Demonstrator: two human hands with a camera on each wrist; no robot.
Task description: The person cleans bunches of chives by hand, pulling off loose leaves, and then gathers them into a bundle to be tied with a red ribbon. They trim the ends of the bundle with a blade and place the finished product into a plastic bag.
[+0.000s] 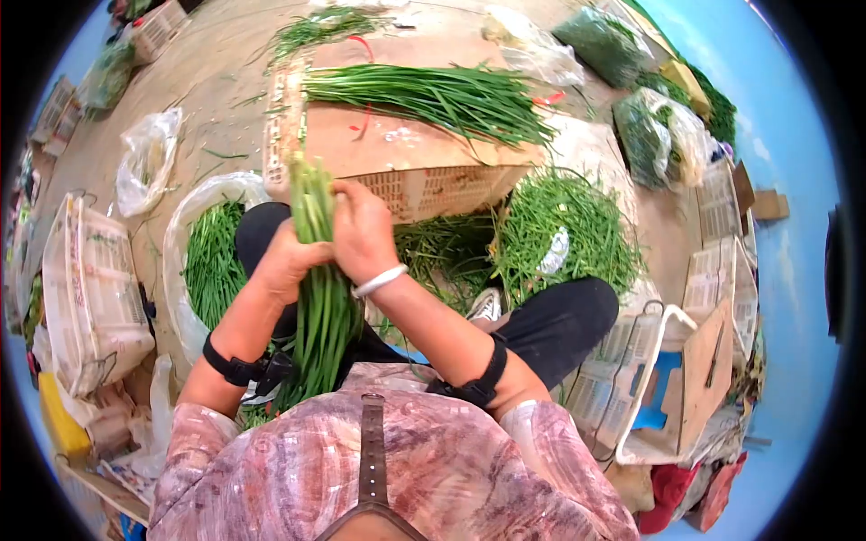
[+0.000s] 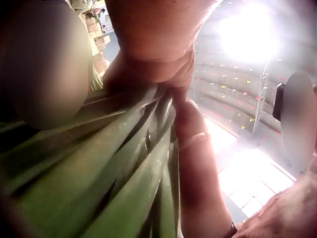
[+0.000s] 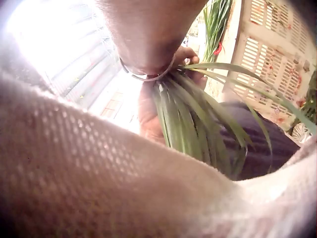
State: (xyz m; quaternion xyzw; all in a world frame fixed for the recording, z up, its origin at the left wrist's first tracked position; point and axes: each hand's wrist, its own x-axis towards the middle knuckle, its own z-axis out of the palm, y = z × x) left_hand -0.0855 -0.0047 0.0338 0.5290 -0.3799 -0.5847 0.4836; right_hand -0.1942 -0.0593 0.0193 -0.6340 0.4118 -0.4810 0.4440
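In the head view a bunch of garlic chives hangs upright in front of the person, pale stem ends up and green leaves down toward the lap. The left hand grips it around the middle, thumb across the front. Just above, the right hand, with a white bangle at its wrist, curls its fingers around the stems from the other side. Green leaves fan out below the left hand in the left wrist view. From the right wrist view, long leaves trail beneath the bangle, and the fingers are partly hidden.
A board-topped crate stands ahead, bearing another chive bundle over red ties. Loose chives are heaped at the right knee. At left is a plastic-lined container of chives. White crates and filled bags line the sides.
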